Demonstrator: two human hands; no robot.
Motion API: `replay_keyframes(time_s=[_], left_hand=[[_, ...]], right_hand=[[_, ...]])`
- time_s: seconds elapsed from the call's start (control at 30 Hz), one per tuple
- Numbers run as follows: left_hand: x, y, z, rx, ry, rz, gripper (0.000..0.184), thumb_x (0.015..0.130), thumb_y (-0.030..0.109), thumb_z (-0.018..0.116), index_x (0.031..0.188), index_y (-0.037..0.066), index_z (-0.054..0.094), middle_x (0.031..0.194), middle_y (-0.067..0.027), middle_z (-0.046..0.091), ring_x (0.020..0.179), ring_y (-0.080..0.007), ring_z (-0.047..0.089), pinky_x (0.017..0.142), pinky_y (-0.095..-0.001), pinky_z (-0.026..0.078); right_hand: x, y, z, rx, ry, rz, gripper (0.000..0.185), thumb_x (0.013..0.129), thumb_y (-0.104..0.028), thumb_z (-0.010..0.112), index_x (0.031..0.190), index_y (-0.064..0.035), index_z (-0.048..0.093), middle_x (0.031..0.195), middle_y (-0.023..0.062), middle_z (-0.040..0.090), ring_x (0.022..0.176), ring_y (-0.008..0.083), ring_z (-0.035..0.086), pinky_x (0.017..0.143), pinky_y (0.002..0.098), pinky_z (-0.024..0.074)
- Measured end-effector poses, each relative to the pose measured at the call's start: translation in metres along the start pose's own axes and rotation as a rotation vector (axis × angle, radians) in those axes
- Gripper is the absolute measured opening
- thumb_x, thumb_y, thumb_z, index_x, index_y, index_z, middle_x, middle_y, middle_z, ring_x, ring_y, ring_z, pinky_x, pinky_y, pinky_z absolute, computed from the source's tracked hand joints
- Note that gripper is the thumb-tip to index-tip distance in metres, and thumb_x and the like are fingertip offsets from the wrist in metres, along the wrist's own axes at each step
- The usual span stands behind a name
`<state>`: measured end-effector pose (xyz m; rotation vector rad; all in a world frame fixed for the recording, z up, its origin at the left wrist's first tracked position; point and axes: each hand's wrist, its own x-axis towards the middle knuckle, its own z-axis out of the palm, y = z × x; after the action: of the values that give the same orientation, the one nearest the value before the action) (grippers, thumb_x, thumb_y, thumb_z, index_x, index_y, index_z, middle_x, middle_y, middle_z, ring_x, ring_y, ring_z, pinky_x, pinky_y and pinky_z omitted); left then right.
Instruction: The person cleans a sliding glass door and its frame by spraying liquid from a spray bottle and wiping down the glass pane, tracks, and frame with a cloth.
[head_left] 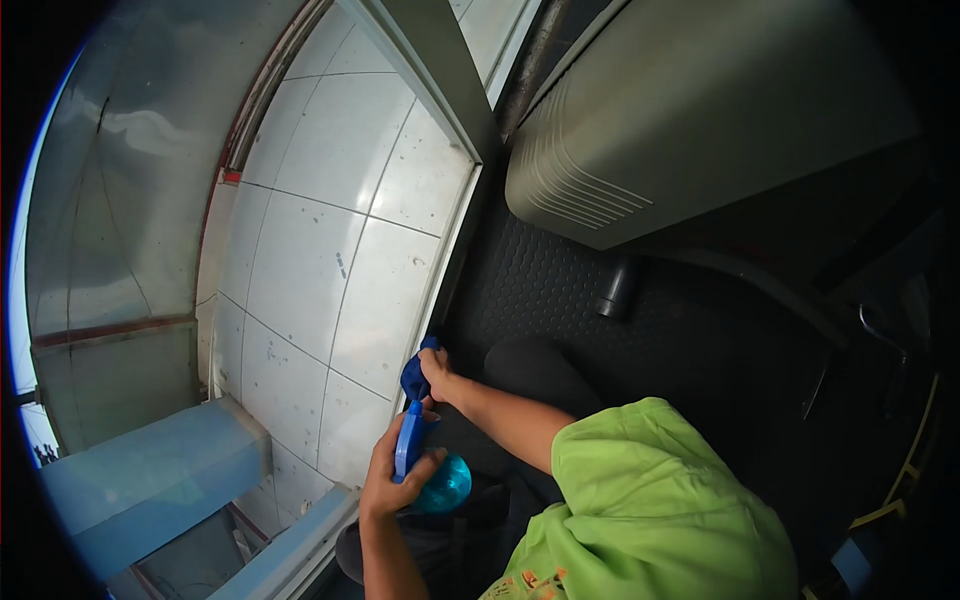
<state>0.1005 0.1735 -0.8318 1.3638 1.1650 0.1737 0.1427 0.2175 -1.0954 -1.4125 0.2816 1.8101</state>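
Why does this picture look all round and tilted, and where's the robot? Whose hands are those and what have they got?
There's no robot here, just a person with two bare hands. The one picture comes from a camera worn on their head, looking forward and down. It bends the edges, so things look curved.

The left hand holds a blue spray bottle. The right hand holds a dark blue cloth. A bright green sleeve covers the upper right arm.

White tiles show on one side, and a black textured floor on the other. A dark tube-shaped piece is on the black side, near a big ridged casing. I can't tell what that belongs to.
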Motion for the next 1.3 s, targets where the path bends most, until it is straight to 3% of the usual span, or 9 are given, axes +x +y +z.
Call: replay_keyframes(time_s=[0.13,0.27,0.4,0.47,0.6,0.63,0.8,1.03,1.3], left_hand=[[-0.018,0.002,0.006,-0.068,0.004,-0.081,0.063,0.075,0.005,0.070,0.134,0.000,0.050,0.141,-0.0167,0.048,0.123,-0.0217,0.051,0.089,-0.0303,0.049],[-0.024,-0.005,0.012,-0.107,0.043,-0.193,0.066,0.069,0.016,0.072,0.130,-0.001,0.053,0.137,-0.0177,0.052,0.123,-0.0266,0.052,0.093,-0.0366,0.046],[-0.007,-0.015,0.017,-0.103,0.083,-0.170,0.062,0.072,0.011,0.070,0.130,0.000,0.052,0.134,-0.0182,0.054,0.118,-0.0248,0.055,0.091,-0.0347,0.046],[0.003,-0.017,0.012,0.042,-0.009,-0.141,0.056,0.078,0.009,0.069,0.130,-0.001,0.051,0.136,-0.0161,0.053,0.121,-0.0227,0.053,0.090,-0.0319,0.047],[0.002,-0.012,0.005,0.048,-0.010,-0.059,0.053,0.078,0.009,0.068,0.127,-0.001,0.052,0.133,-0.0159,0.055,0.119,-0.0212,0.054,0.090,-0.0313,0.046],[0.000,-0.013,0.005,-0.018,0.000,-0.093,0.054,0.078,0.009,0.068,0.128,-0.001,0.051,0.133,-0.0159,0.055,0.119,-0.0212,0.054,0.092,-0.0319,0.045],[0.001,-0.016,0.014,-0.084,-0.046,-0.172,0.055,0.078,0.007,0.067,0.130,-0.001,0.052,0.132,-0.0160,0.056,0.117,-0.0224,0.056,0.097,-0.0336,0.043],[0.026,-0.005,0.015,0.048,-0.060,-0.114,0.054,0.076,0.011,0.068,0.127,0.000,0.053,0.132,-0.0169,0.056,0.109,-0.0174,0.058,0.089,-0.0311,0.046],[0.005,-0.017,0.020,-0.027,-0.115,-0.268,0.056,0.079,0.012,0.068,0.131,0.001,0.052,0.124,-0.0147,0.059,0.115,-0.0195,0.055,0.097,-0.0317,0.042]], right_hand=[[0.029,-0.075,0.006,0.131,0.367,-0.319,0.058,0.090,-0.024,0.042,0.141,0.0034,0.042,0.140,0.0254,0.047,0.128,0.0334,0.049,0.104,0.0337,0.0398],[0.045,-0.141,-0.032,0.246,0.181,-0.714,0.066,0.081,-0.019,0.049,0.141,0.0047,0.041,0.112,0.0202,0.061,0.086,0.0218,0.053,0.084,0.0310,0.0438],[0.018,-0.051,0.002,-0.156,0.294,-0.354,0.066,0.088,-0.024,0.045,0.148,-0.0007,0.030,0.149,0.0218,0.037,0.139,0.0312,0.035,0.112,0.0369,0.0301],[0.036,-0.068,-0.002,-0.116,0.255,-0.108,0.067,0.089,-0.027,0.046,0.146,0.0023,0.031,0.147,0.0244,0.039,0.136,0.0335,0.039,0.111,0.0376,0.0330],[0.052,-0.190,-0.033,0.323,0.262,-0.710,0.049,0.078,-0.022,0.052,0.120,0.0033,0.057,0.097,0.0091,0.058,0.093,0.0199,0.050,0.090,0.0303,0.0402],[0.074,-0.228,-0.047,0.219,0.172,-0.787,0.066,0.082,-0.028,0.050,0.136,0.0081,0.044,0.122,0.0224,0.058,0.111,0.0269,0.054,0.099,0.0321,0.0396],[0.087,-0.238,-0.045,0.321,0.183,-0.972,0.055,0.085,-0.027,0.049,0.131,0.0008,0.052,0.112,0.0154,0.057,0.099,0.0257,0.051,0.099,0.0302,0.0377],[0.121,-0.208,-0.037,0.350,0.345,-0.625,0.054,0.090,-0.031,0.048,0.133,0.0018,0.050,0.134,0.0124,0.054,0.124,0.0233,0.049,0.103,0.0346,0.0360],[0.154,-0.298,-0.062,0.024,0.681,-1.418,0.053,0.093,-0.027,0.043,0.134,0.0050,0.048,0.141,0.0191,0.049,0.133,0.0332,0.042,0.111,0.0358,0.0279]])
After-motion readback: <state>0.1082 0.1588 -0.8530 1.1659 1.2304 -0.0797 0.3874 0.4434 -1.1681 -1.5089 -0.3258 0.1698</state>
